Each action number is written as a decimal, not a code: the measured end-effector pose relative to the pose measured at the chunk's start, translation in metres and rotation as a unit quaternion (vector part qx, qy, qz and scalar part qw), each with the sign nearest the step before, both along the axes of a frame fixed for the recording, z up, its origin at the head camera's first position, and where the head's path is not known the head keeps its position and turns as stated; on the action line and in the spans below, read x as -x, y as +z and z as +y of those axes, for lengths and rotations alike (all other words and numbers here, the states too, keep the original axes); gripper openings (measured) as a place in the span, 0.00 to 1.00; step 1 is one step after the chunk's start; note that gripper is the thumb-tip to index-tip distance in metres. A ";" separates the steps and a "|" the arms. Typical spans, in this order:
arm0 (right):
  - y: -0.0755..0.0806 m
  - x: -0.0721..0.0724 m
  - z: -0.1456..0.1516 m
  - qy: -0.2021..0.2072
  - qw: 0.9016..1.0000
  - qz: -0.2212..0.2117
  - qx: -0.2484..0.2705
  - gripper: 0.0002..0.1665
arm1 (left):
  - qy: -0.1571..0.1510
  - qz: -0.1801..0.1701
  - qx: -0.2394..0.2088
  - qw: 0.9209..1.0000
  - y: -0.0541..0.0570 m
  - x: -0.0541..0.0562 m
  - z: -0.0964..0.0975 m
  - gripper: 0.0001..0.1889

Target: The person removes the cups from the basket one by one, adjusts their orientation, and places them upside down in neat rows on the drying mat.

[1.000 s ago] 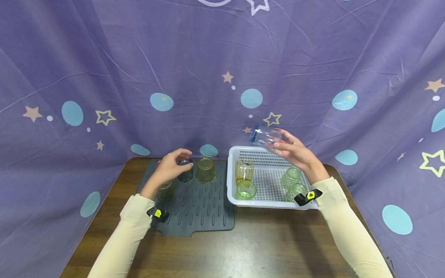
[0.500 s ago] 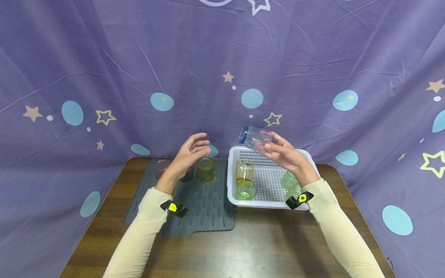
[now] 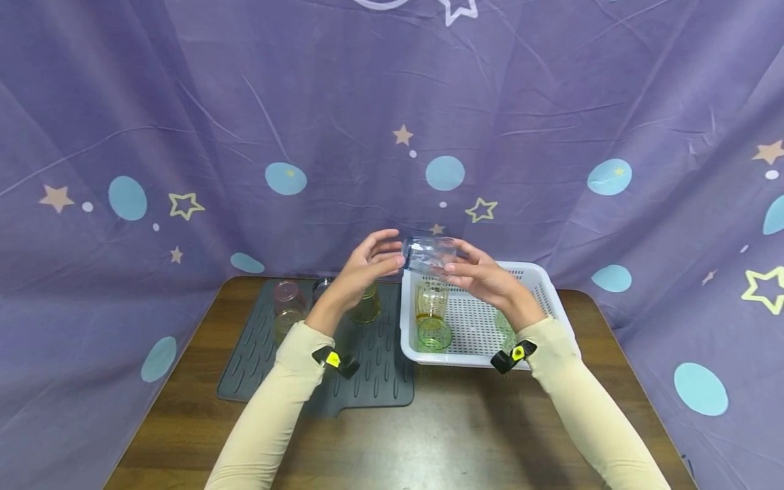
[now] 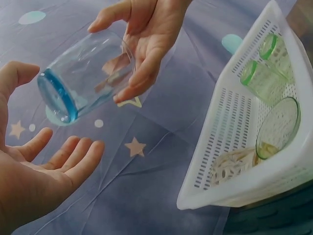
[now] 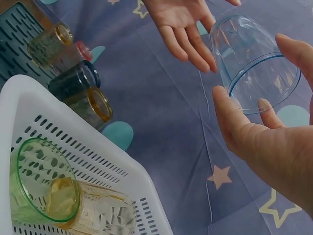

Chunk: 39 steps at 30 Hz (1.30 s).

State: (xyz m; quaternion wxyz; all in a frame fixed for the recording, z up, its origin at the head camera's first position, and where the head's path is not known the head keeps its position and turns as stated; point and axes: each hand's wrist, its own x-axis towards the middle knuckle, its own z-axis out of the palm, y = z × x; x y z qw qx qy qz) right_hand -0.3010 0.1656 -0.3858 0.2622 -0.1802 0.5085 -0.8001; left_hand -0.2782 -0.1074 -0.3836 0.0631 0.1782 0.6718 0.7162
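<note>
A clear blue-tinted drinking glass (image 3: 430, 255) lies sideways in the air above the basket's back left part. My right hand (image 3: 486, 280) holds it at the rim end, thumb on one side and fingers on the other. Its thick blue base points left, toward my left hand (image 3: 360, 273). That hand has its fingers spread around the base end; in the left wrist view the blue base (image 4: 57, 95) sits between thumb and fingers, with a gap showing around it.
The white perforated basket (image 3: 484, 362) holds a yellow glass (image 3: 431, 299) and several green glasses (image 4: 264, 83). On the dark grey drying mat (image 3: 373, 374) at left, several glasses stand upside down, including a pink glass (image 3: 286, 292) and a dark blue glass (image 5: 73, 81). A patterned purple curtain hangs behind.
My left hand has left the dark glass on the mat and moved right and up to the blue glass. My right hand has carried that glass left, toward it.
</note>
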 end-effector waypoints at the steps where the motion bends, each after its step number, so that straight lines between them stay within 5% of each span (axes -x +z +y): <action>1: 0.000 0.000 -0.001 0.001 1.000 0.001 -0.004 0.31 | 0.001 -0.002 0.000 1.000 0.000 0.001 0.002 0.34; 27: -0.006 0.002 -0.016 0.018 0.999 0.014 -0.045 0.36 | 0.025 -0.025 0.029 0.999 0.001 0.000 0.005 0.30; 39: -0.007 0.002 -0.017 0.027 0.999 0.003 -0.027 0.39 | 0.042 -0.013 0.002 0.999 0.001 -0.002 0.006 0.28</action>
